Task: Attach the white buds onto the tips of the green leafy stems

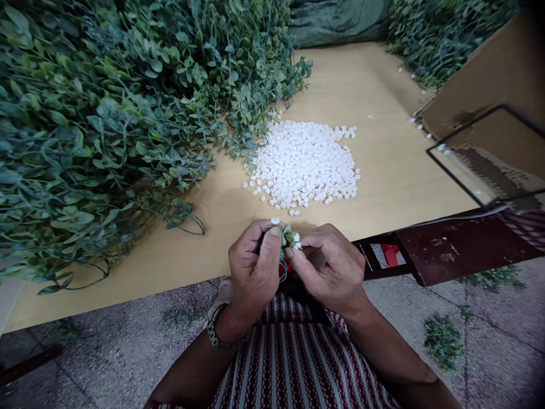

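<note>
Head view: green sprig [286, 232] sits between both hands, over the table's near edge, leafy end level with the fingertips, thin stem curving down toward the lap. Left hand [258, 267] pinches it from the left, thumb against forefinger; right hand [334, 267] comes in from the opposite side, thumb and forefinger pinched at the white blossom [297, 242] on the sprig's right. Key relation: blossom is on the right-hand side, so right fingertips are nearer. Another white piece [275, 220] shows just above the left thumb; can't tell if it's attached. White pile [306, 162] lies straight beyond, clear of both hands.
</note>
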The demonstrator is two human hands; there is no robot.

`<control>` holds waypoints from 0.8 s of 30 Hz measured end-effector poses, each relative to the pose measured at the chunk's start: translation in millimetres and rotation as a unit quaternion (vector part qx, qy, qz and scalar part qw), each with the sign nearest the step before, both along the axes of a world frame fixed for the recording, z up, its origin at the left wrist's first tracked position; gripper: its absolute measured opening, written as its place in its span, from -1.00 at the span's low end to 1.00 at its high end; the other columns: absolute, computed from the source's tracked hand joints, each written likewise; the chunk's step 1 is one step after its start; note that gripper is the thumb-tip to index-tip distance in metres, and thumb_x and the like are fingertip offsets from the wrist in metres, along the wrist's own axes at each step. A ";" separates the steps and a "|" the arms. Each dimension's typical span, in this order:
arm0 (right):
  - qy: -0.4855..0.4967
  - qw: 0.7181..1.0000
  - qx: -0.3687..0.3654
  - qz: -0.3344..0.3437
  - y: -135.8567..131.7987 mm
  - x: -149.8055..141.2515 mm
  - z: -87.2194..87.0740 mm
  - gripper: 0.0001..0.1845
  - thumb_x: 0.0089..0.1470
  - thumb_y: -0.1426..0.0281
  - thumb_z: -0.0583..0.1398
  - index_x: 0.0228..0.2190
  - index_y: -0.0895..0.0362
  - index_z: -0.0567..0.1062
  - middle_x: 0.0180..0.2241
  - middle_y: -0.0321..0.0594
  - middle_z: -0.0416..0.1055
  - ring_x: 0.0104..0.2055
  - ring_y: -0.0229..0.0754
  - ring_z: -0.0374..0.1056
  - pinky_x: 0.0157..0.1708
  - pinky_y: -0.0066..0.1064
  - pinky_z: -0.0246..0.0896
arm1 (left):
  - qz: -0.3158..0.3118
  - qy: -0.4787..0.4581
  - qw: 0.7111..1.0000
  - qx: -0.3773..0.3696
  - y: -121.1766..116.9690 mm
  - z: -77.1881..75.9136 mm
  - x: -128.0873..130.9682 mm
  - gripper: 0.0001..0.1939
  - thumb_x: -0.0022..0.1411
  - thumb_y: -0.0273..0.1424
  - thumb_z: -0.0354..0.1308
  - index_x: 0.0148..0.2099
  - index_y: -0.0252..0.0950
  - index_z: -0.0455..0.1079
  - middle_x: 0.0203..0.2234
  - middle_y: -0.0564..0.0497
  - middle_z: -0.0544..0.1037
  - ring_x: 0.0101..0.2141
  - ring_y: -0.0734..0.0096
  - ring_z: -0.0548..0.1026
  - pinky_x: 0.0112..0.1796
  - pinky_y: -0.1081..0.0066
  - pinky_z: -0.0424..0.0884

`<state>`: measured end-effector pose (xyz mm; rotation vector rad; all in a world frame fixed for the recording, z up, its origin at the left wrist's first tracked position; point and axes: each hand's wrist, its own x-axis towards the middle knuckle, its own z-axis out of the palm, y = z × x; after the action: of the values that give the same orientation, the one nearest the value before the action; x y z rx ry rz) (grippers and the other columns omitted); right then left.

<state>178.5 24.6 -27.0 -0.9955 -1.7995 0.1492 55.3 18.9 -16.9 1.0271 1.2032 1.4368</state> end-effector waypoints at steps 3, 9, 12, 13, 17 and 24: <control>-0.009 1.000 0.004 -0.003 0.1 0.7 -0.7 -0.81 -0.01 0.55 0.26 -0.36 0.10 0.37 -0.53 -0.31 0.39 -0.48 -0.24 0.32 -0.47 -0.38 0.28 | 0.000 -0.005 1.000 0.000 0.5 0.2 -0.1 -0.82 0.28 -0.36 0.11 -0.36 -0.31 0.42 -0.54 0.10 0.41 -0.55 0.58 0.28 -0.49 0.58 0.31; 0.010 1.000 -0.026 -0.012 -1.3 2.0 1.6 -0.81 0.03 0.44 0.26 -0.28 0.11 0.37 -0.46 -0.28 0.38 -0.43 -0.25 0.33 -0.47 -0.39 0.31 | -0.006 -0.008 1.000 -0.002 0.0 -0.9 -0.6 -0.81 0.30 -0.35 0.09 -0.36 -0.30 0.41 -0.57 0.12 0.38 -0.54 0.58 0.30 -0.46 0.57 0.31; 0.033 0.997 -0.068 -0.011 -1.1 0.5 6.4 -0.81 0.04 0.42 0.25 -0.27 0.13 0.38 -0.43 -0.27 0.37 -0.41 -0.26 0.33 -0.42 -0.39 0.31 | -0.001 0.020 1.000 0.012 -0.9 0.7 -0.3 -0.82 0.29 -0.38 0.09 -0.36 -0.31 0.42 -0.56 0.11 0.41 -0.53 0.57 0.32 -0.47 0.59 0.31; 0.037 0.996 -0.080 -0.006 -0.7 -0.2 8.1 -0.83 0.04 0.44 0.25 -0.28 0.14 0.38 -0.42 -0.27 0.37 -0.40 -0.27 0.32 -0.40 -0.39 0.31 | 0.002 0.035 0.999 0.022 -1.2 1.5 -0.2 -0.82 0.28 -0.39 0.09 -0.36 -0.31 0.42 -0.56 0.11 0.43 -0.52 0.57 0.33 -0.47 0.59 0.31; 0.048 0.993 -0.103 0.015 0.9 -2.8 11.7 -0.90 0.04 0.54 0.21 -0.38 0.13 0.39 -0.46 -0.31 0.35 -0.42 -0.30 0.30 -0.41 -0.41 0.27 | 0.009 0.089 0.994 0.068 -2.3 2.8 0.0 -0.84 0.28 -0.46 0.06 -0.35 -0.31 0.42 -0.54 0.11 0.45 -0.50 0.58 0.35 -0.43 0.62 0.32; 0.062 0.995 -0.074 -0.002 0.0 -6.5 8.8 -0.88 0.02 0.57 0.20 -0.41 0.11 0.39 -0.51 -0.34 0.36 -0.48 -0.33 0.31 -0.48 -0.46 0.27 | 0.015 0.123 0.989 0.077 -2.0 1.9 0.2 -0.84 0.27 -0.49 0.05 -0.35 -0.31 0.41 -0.56 0.12 0.45 -0.51 0.57 0.35 -0.43 0.61 0.34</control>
<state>172.1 24.7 -18.3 -1.0709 -1.6918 0.3378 55.5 16.9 -15.1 1.3281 1.3025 1.4759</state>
